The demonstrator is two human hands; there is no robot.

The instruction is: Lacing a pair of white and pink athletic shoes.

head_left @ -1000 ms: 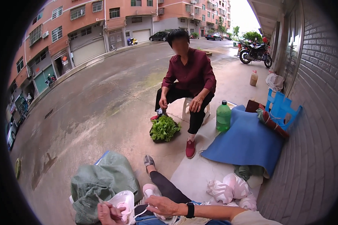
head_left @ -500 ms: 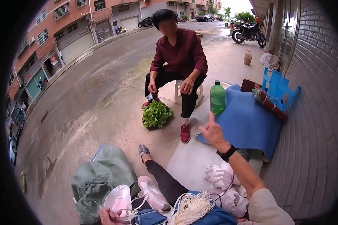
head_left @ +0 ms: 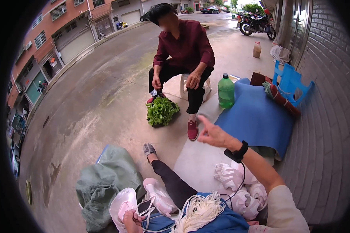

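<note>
At the lower edge, my left hand is closed on a pink-and-white shoe upper, with loose white laces beside the fingers. My right hand is held out in mid-air, its index finger stretched toward the left and the other fingers partly curled; nothing is in it. A black band with a small device circles that wrist, and a dark cord hangs from it. Over my lap, on blue cloth, lies a bundle of cream-white laces. Another pink shoe upper rests between the bundle and my left hand.
Facing me, a person in a dark red shirt sits on a stool, leafy greens before them. To the right are a green bottle, a blue mat, a blue plastic stool and more shoe uppers. Grey-green cloth lies left.
My right hand has swung left and lower, its finger turning from upward to leftward. My left hand has moved right, in against the shoe upper. The view has shifted slightly.
</note>
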